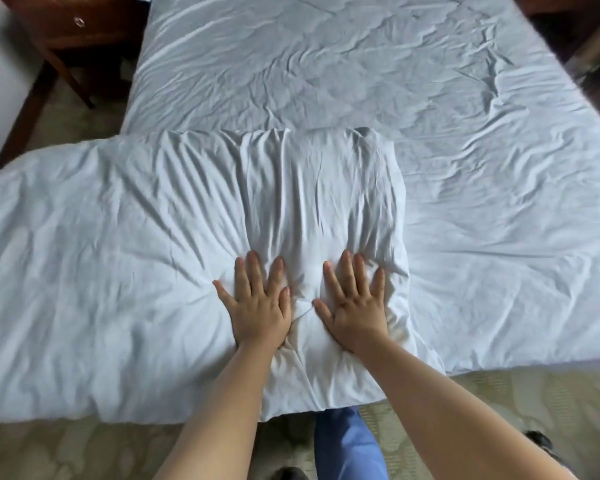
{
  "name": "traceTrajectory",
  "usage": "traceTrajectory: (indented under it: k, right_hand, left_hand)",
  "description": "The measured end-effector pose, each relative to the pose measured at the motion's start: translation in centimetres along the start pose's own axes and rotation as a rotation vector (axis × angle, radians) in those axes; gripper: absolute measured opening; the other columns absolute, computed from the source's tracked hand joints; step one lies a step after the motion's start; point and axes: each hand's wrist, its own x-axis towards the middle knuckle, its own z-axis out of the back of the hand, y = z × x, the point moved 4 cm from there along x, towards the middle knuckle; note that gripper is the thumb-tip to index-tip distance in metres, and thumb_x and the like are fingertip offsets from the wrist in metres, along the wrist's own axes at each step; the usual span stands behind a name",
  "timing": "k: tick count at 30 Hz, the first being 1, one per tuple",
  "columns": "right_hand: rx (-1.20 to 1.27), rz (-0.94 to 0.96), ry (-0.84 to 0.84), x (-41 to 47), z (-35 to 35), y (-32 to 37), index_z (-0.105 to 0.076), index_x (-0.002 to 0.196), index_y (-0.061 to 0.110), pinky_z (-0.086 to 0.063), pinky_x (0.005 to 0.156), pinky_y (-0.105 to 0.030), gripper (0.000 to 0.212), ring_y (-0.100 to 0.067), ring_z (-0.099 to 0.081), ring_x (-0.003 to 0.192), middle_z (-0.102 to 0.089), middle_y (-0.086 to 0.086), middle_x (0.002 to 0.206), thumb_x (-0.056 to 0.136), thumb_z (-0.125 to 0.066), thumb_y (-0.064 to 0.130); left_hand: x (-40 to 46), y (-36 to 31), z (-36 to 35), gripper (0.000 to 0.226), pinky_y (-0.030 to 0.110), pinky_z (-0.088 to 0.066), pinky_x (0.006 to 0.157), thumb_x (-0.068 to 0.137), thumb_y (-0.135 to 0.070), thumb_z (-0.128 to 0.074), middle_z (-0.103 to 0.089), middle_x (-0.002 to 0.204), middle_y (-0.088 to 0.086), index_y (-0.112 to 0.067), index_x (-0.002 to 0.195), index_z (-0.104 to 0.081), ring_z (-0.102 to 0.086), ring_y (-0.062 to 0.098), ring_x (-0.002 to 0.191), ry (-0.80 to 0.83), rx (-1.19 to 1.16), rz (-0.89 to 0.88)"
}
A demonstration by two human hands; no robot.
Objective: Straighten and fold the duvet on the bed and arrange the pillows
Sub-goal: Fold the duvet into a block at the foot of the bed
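The folded duvet (125,258) lies as a thick white band along the near edge of the bed (378,81), its long axis running left to right across the view. Its left part hangs out past the bed's near left corner, and its right end stops short of the bed's middle, forming a squared, puffed block whose far edge shows tight pleats. The near edge droops over the bed's side toward the floor.

The left hand (257,306) lies flat on the duvet's right end, fingers straight and spread, pointing toward the far side of the bed, gripping nothing. The right hand (355,304) presses just beside it in the same way, palm down, fingers splayed.

Beyond the duvet the wrinkled sheet (482,188) covers the mattress. A dark wooden nightstand (66,26) stands by the far left corner. Patterned carpet (66,452) shows below.
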Motion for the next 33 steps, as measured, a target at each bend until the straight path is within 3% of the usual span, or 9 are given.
traceTrajectory:
  k: [4, 7, 10, 14, 20, 22, 26, 29, 33]
  right_hand:
    - [-0.022, -0.046, -0.008, -2.1, 3.5, 2.1, 0.020, 0.149, 0.022, 0.017, 0.113, -0.054, 0.077, -0.031, 0.021, 0.144, 0.024, -0.013, 0.156, 0.081, 0.010, 0.056]
    - [0.006, -0.061, -0.001, -4.0, 5.6, 4.9, 0.006, 0.152, 0.018, 0.007, 0.116, -0.051, 0.072, -0.032, 0.011, 0.146, 0.012, -0.016, 0.158, 0.091, -0.007, 0.052]
    - [-0.018, 0.075, 0.054, -5.6, 6.8, 8.9, 0.001, 0.153, 0.021, 0.002, 0.117, -0.049, 0.067, -0.031, 0.010, 0.146, 0.013, -0.016, 0.158, 0.098, -0.025, 0.049]
    - [-0.034, 0.282, 0.056, -6.3, 8.6, 15.3, -0.005, 0.153, 0.025, 0.002, 0.119, -0.044, 0.061, -0.023, 0.005, 0.148, 0.007, -0.005, 0.161, 0.101, -0.029, 0.045]
    - [0.161, 0.216, -0.080, -0.3, 10.8, 21.4, -0.010, 0.153, 0.025, -0.004, 0.119, -0.040, 0.056, -0.019, -0.002, 0.148, -0.001, -0.002, 0.161, 0.101, -0.028, 0.037]
    - [0.198, 0.150, -0.096, 2.8, 10.6, 22.7, -0.007, 0.153, 0.028, -0.003, 0.119, -0.041, 0.058, -0.020, 0.000, 0.148, 0.001, -0.002, 0.161, 0.100, -0.025, 0.044]
    - [0.126, 0.075, -0.188, 6.7, 8.1, 24.3, -0.018, 0.152, 0.030, 0.004, 0.114, -0.050, 0.064, -0.027, -0.006, 0.148, -0.008, -0.009, 0.160, 0.093, -0.026, 0.056]
    - [0.124, 0.047, -0.196, 7.8, 5.3, 24.7, -0.035, 0.145, 0.024, 0.000, 0.112, -0.054, 0.065, -0.030, -0.024, 0.141, -0.032, -0.015, 0.152, 0.087, -0.035, 0.052]
    - [0.143, -0.032, -0.228, 8.9, 4.7, 25.8, -0.039, 0.141, 0.022, -0.005, 0.111, -0.055, 0.062, -0.033, -0.029, 0.139, -0.037, -0.018, 0.149, 0.087, -0.036, 0.051]
  left_hand:
    - [-2.3, 3.1, 3.2, 0.063, 0.058, -0.008, 0.111, 0.089, -0.045, -0.012, -0.032, 0.154, 0.007, -0.031, 0.148, -0.030, -0.027, 0.026, 0.143, 0.098, 0.047, -0.126]
    - [-4.5, 6.4, 5.4, 0.064, 0.053, 0.010, 0.113, 0.092, -0.046, 0.004, -0.005, 0.161, 0.004, -0.030, 0.152, -0.006, 0.000, 0.025, 0.148, 0.077, 0.194, -0.226]
    - [-6.5, 9.9, 7.5, 0.055, 0.057, 0.022, 0.107, 0.100, -0.045, -0.012, 0.010, 0.160, 0.000, -0.031, 0.152, -0.001, 0.017, 0.022, 0.146, 0.072, 0.199, -0.144]
    - [-6.7, 15.0, 10.4, 0.052, 0.065, 0.014, 0.107, 0.101, -0.042, -0.016, 0.012, 0.160, -0.005, -0.039, 0.151, -0.001, 0.015, 0.021, 0.147, 0.049, 0.069, -0.005]
    - [-0.2, 21.1, 11.2, 0.051, 0.067, 0.008, 0.109, 0.100, -0.046, -0.011, 0.012, 0.160, -0.006, -0.043, 0.149, 0.005, 0.012, 0.028, 0.147, 0.075, 0.020, 0.062]
    - [2.0, 22.1, 9.5, 0.052, 0.063, -0.001, 0.111, 0.100, -0.048, -0.014, 0.005, 0.161, -0.005, -0.042, 0.150, -0.001, 0.000, 0.031, 0.147, 0.119, 0.022, 0.029]
    - [5.6, 23.7, 7.9, 0.072, 0.037, -0.034, 0.103, 0.086, -0.048, 0.003, -0.045, 0.145, 0.001, -0.031, 0.147, -0.031, -0.046, 0.028, 0.127, 0.171, 0.043, -0.213]
    - [10.3, 26.4, 8.0, 0.045, 0.030, -0.045, 0.091, 0.097, -0.035, -0.026, -0.066, 0.119, 0.003, -0.024, 0.119, -0.065, -0.059, 0.027, 0.108, 0.250, -0.215, -0.222]
    - [14.8, 28.6, 7.6, 0.021, 0.024, -0.048, 0.075, 0.093, -0.019, -0.050, -0.069, 0.082, -0.010, -0.023, 0.081, -0.068, -0.064, 0.016, 0.082, 0.413, -0.527, -0.145]
